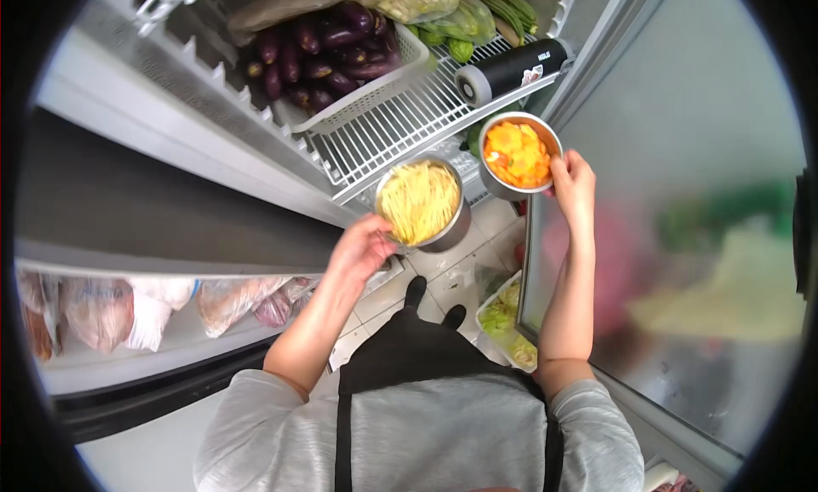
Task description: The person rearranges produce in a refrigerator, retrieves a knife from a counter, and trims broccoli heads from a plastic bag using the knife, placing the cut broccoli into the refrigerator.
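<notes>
My left hand [362, 252] is closed on the near left rim of a round metal container [452, 230], which is filled with pale yellow strips [417, 201]. My right hand [573, 184] grips the right rim of a second metal container [492, 182], full of orange slices [517, 154] that look like carrot. Both containers hang in the air, slightly tilted, in front of the fridge's wire shelf [375, 143]. A small gap separates them.
On the shelf are a white basket [362, 94] of eggplants [319, 53], a black bottle [511, 70] and bagged vegetables [460, 19]. A glass door [682, 194] stands at right. Bagged items [102, 313] line the left compartment. A tub of greens [511, 322] sits low, near my feet.
</notes>
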